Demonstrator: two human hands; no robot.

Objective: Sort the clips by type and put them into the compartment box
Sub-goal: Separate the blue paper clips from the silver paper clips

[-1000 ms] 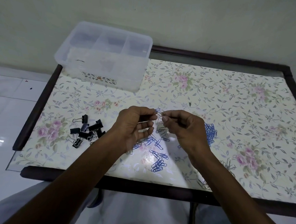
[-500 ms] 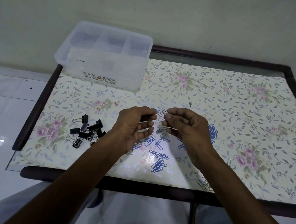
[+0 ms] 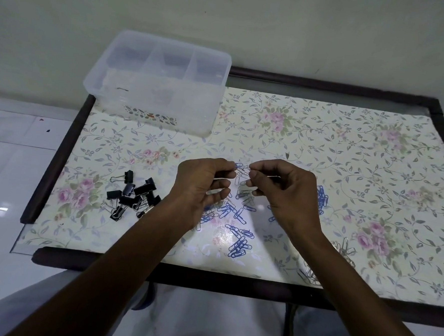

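while left hand (image 3: 201,184) and right hand (image 3: 286,195) pinch tangled paper clips (image 3: 242,169), compartment box (image 3: 131,97) contents unclear.

Two bare forearms, no sleeves visible up to frame edge. Left hand (image 3: 201,184) and right hand (image 3: 284,192) bare: no rings, watch, bracelets or gloves seen. Nails short. Lap at near edge in pale light-grey/whitish fabric (image 3: 206,320), plain, no pattern or markings. Upper garment not in view.

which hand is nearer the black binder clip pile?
Left. The left hand is just right of the black binder clips; the right hand is farther right, beyond the left hand.
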